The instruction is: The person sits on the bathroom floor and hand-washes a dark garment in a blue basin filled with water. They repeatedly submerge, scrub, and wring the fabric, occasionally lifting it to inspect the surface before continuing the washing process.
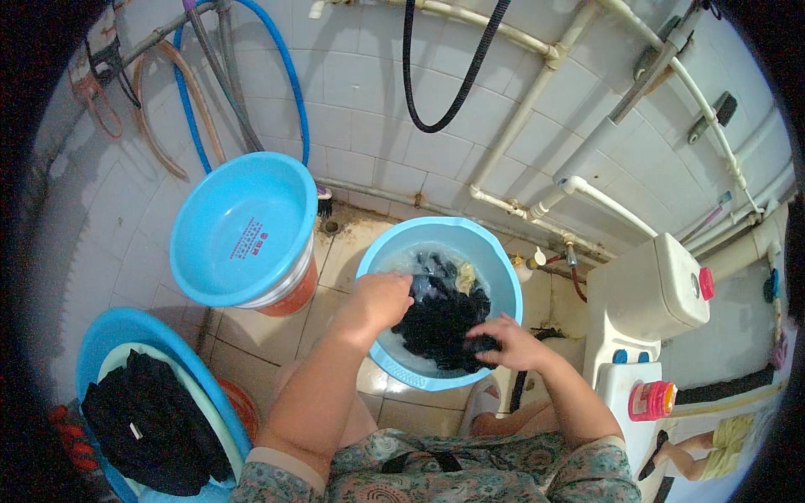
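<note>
- Fingers of the left hand (379,300) are curled down into the dark wet laundry (440,323), gripping a bunch of it at the near-left rim of the basin.
- Fingers of the right hand (509,344) are clenched on the same dark cloth at its near-right edge, thumb toward the left hand.
- Between and just beyond both sets of fingers, the laundry lies heaped in a light blue basin (495,251) of soapy water, which stands on the tiled floor (335,293).
- A small pale yellowish piece (465,277) shows in the water just past the dark heap.
- Left of the left fingers, well apart, an empty blue basin (243,230) sits tilted on an orange bucket (298,295).
- Nearer the person and farther left, another blue tub (126,331) holds a black garment (155,423).
- Right of the right fingers stands a white machine (654,293) with a red knob (706,283), and a red-lidded jar (652,400) rests below it.
- Beyond the basin, white pipes (537,92) and hoses run along the tiled wall.
</note>
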A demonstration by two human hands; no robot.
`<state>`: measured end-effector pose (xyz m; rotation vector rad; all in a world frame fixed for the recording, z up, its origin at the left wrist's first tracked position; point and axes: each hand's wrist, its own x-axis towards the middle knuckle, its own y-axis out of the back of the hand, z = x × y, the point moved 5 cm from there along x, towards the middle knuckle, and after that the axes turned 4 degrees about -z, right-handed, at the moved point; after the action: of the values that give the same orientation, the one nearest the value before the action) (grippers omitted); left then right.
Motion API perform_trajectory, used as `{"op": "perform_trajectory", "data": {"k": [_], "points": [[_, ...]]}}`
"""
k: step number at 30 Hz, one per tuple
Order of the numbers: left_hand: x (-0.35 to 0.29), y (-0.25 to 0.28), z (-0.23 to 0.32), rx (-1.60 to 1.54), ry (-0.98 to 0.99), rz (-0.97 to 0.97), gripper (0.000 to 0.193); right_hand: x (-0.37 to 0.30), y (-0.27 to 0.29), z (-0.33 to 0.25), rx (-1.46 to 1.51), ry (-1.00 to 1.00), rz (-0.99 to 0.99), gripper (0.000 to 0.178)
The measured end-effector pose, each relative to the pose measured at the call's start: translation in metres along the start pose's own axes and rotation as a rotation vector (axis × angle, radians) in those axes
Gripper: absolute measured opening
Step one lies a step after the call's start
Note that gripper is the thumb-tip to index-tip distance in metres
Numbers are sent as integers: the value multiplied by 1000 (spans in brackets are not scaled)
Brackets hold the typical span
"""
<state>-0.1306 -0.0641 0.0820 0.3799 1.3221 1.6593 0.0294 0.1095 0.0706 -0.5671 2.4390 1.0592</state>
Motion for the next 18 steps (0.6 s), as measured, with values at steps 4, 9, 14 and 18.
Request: {"op": "perform_trajectory", "data": {"k": [4, 9, 14, 18], "points": [[2, 1, -8, 14, -1, 34, 34, 17, -1, -3, -174, -123, 104, 68], [6, 7, 4, -10, -25, 63, 28, 83, -20, 17, -453, -329, 452, 87], [15, 5, 8, 28, -2, -66, 36, 125, -53, 58, -573, -216, 495, 79], [25, -4, 5, -5, -37, 0, 36, 153, -51, 65, -565, -368, 129, 62]]}}
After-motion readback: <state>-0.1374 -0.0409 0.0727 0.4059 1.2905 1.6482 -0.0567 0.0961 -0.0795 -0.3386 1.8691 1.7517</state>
